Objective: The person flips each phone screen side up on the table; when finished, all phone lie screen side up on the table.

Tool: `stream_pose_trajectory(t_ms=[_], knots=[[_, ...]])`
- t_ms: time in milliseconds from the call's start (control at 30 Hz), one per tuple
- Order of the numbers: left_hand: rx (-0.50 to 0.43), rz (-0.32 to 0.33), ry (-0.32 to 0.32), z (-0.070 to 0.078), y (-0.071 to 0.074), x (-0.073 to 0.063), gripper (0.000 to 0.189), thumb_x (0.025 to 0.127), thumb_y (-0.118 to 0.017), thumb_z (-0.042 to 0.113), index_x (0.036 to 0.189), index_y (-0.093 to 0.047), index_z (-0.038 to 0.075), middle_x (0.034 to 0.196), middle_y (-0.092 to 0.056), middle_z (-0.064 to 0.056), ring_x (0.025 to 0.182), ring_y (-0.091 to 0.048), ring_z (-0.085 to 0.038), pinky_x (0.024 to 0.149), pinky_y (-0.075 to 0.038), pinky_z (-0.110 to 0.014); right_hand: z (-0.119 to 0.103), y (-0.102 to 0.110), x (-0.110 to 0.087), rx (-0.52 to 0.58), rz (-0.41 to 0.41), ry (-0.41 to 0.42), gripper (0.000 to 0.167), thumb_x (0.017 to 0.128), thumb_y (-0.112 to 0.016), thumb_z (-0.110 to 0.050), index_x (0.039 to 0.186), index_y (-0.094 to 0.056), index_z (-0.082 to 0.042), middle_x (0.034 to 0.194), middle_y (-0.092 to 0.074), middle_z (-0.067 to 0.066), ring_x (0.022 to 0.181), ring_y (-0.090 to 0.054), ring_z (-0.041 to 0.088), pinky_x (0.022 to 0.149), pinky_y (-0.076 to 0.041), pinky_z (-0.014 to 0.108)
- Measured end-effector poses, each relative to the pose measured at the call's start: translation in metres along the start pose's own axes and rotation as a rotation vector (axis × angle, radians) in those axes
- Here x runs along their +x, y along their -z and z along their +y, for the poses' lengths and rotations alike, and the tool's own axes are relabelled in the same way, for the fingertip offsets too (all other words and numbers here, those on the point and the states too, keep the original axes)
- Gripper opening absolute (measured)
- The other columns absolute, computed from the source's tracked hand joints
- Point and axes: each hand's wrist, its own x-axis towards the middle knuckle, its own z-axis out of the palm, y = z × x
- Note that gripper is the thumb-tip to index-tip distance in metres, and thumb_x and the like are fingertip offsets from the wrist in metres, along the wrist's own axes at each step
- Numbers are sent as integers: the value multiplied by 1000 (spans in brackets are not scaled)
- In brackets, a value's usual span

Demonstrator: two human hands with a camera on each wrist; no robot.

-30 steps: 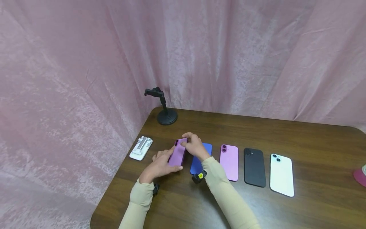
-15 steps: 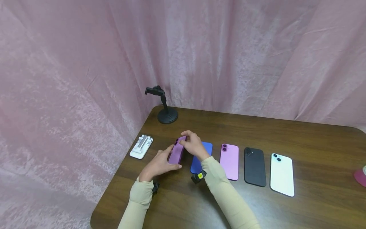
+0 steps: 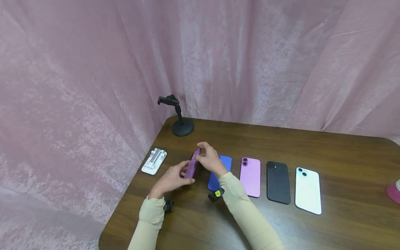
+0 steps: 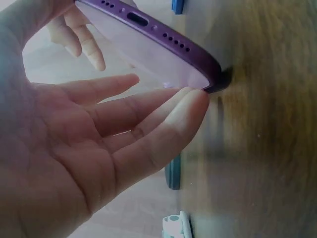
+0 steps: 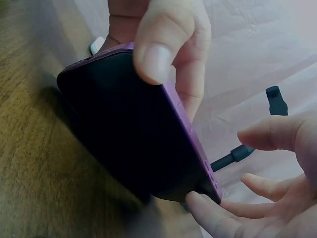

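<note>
A purple phone [image 3: 191, 169] stands tipped up on its long edge, low over the table, between both hands. My left hand [image 3: 170, 180] grips its lower end, the thumb [image 5: 156, 62] over the screen side and the fingers at the back. At the camera end, my right hand [image 3: 210, 160] pinches the corner with its fingertips; its other fingers are spread off the phone. Toward the right wrist view faces the dark screen [image 5: 129, 134]. The charging port [image 4: 137, 19] shows in the left wrist view. A blue phone [image 3: 215, 181] lies partly hidden under the right wrist.
Right of the hands lie a pink phone [image 3: 251, 177], a black phone [image 3: 278, 184] and a white phone [image 3: 307, 191]. A folded white stand [image 3: 154, 161] is at left, a black phone holder [image 3: 182, 127] behind. Pink curtains [image 3: 237, 62] border the wooden table [image 3: 350, 166].
The purple phone has turned from showing its back to standing more on edge, its camera end shifting slightly left. Both hands have turned with it, the left hand moving slightly left.
</note>
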Motion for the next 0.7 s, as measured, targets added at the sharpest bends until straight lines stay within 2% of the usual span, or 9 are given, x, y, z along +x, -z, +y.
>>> stream_pose_trajectory(t_ms=[133, 200, 367, 500, 600, 700], knots=[[-63, -21, -16, -1, 3, -1, 78, 88, -79, 24, 149, -41, -4, 133, -60, -26, 108, -67, -32, 86, -56, -43, 1, -2, 1, -6, -5, 12, 53, 93, -64, 0, 142, -47, 5, 144, -50, 27, 119, -62, 40, 94, -53, 45], [-88, -32, -24, 0, 4, -3, 77, 89, -78, 23, 149, -40, -5, 133, -60, -27, 111, -66, -35, 88, -55, -45, 3, -3, 1, -49, -15, 26, 58, 92, -65, 0, 145, -44, 6, 142, -52, 27, 119, -62, 40, 94, -52, 47], [-113, -48, -39, 0, 8, -5, 72, 91, -77, 17, 150, -41, -2, 134, -59, -27, 116, -63, -38, 90, -54, -46, 8, -4, 2, -147, -72, 40, 78, 87, -77, -7, 152, -36, 5, 136, -58, 25, 123, -59, 37, 102, -46, 50], [-186, -65, -40, -4, 12, -7, 72, 92, -75, 11, 152, -37, -2, 136, -55, -31, 111, -65, -38, 82, -57, -44, 9, -3, 3, -87, -116, 35, 90, 84, -82, -11, 155, -29, 5, 147, -47, 27, 131, -51, 41, 107, -41, 51], [-249, -89, -40, -5, 15, -7, 72, 93, -73, 9, 152, -34, -4, 138, -52, -35, 108, -66, -38, 77, -58, -45, 12, -3, 4, -51, -132, 33, 94, 83, -84, -11, 156, -26, 4, 154, -38, 28, 135, -47, 43, 107, -40, 52], [-273, -108, -36, -4, 17, -7, 71, 94, -72, 8, 153, -35, -3, 139, -50, -36, 107, -67, -37, 75, -58, -46, 15, -4, 5, -42, -143, 30, 96, 83, -84, -10, 157, -26, 2, 157, -35, 26, 137, -45, 42, 108, -40, 51]])
